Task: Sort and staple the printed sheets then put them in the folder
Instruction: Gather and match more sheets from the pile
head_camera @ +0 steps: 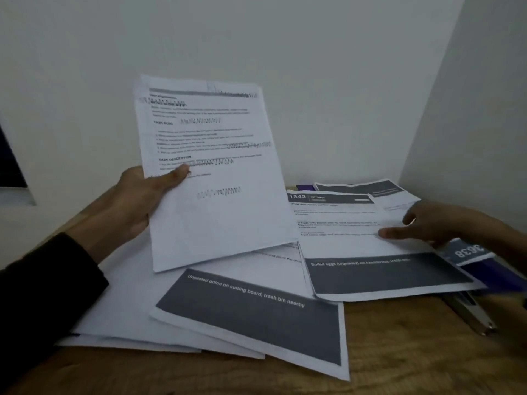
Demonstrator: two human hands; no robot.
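My left hand (137, 203) grips a printed text sheet (211, 178) by its left edge, thumb on the front, holding it raised and tilted above the desk. My right hand (433, 223) rests with fingers extended on a sheet headed 1345 (342, 223) that has a dark band at its bottom. Another sheet with a dark block about an onion (256, 317) lies in front on a loose pile of white sheets (122, 303). A metal stapler (470, 315) lies at the right, partly under paper. A purple folder (496, 277) shows under the right sheets.
The wooden desk (399, 352) sits in a corner of white walls. More printed sheets (368, 189) lie at the back right, with a purple edge (305, 186) behind them. A sheet numbered 3638 (467, 250) lies under my right wrist.
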